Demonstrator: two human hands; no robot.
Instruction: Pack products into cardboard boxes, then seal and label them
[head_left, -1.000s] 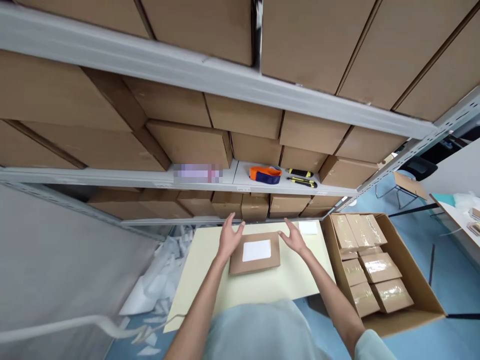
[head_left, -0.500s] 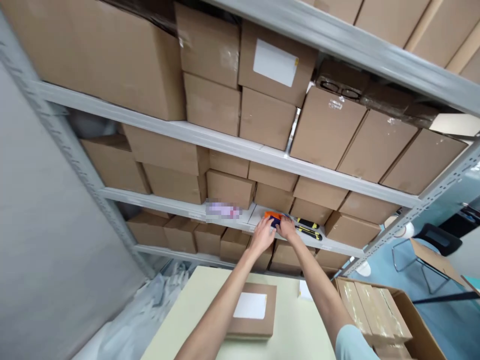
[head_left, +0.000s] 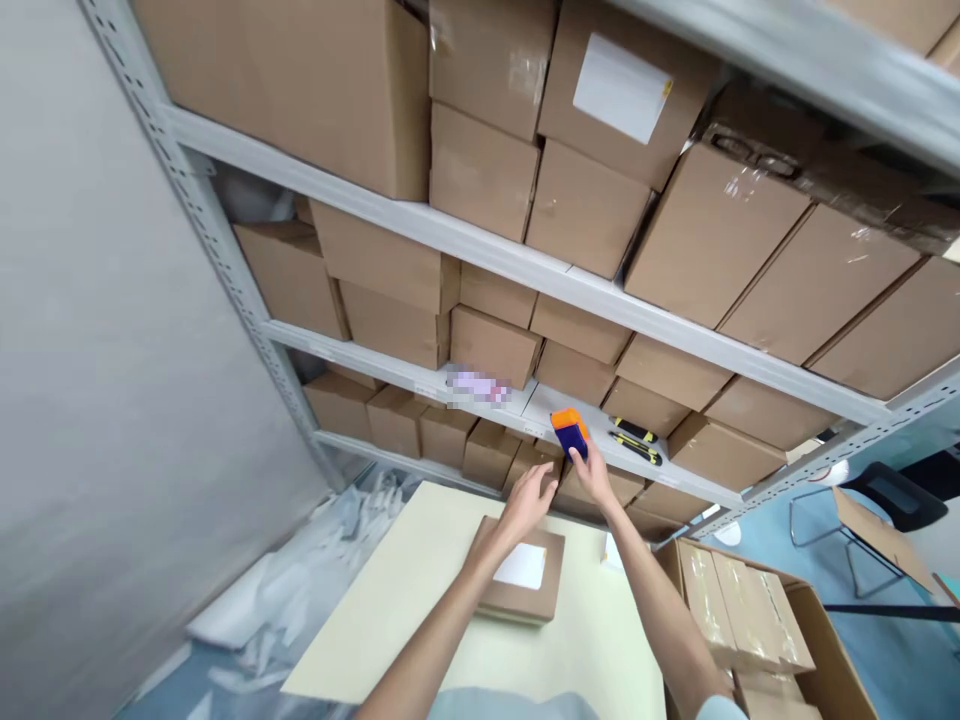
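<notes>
My right hand grips a small orange and dark blue hand-held device, its orange end pointing up and away; its exact kind cannot be made out. It is held just in front of the shelf edge. Close by on the left, my left hand is empty, with fingers loosely spread and bent, above the far edge of the table. Below my left forearm lies a flat cardboard box with a white label on top. Two black and yellow utility knives rest on the shelf right of the device.
Metal shelving full of cardboard boxes rises ahead. A blurred purplish item lies on the lower shelf. The pale table is beneath my arms. An open carton of taped boxes stands at right, crumpled white sheeting at left.
My right hand has lifted the orange and blue device off the shelf toward me. My left hand has come away from it and drawn back. The camera view has shifted.
</notes>
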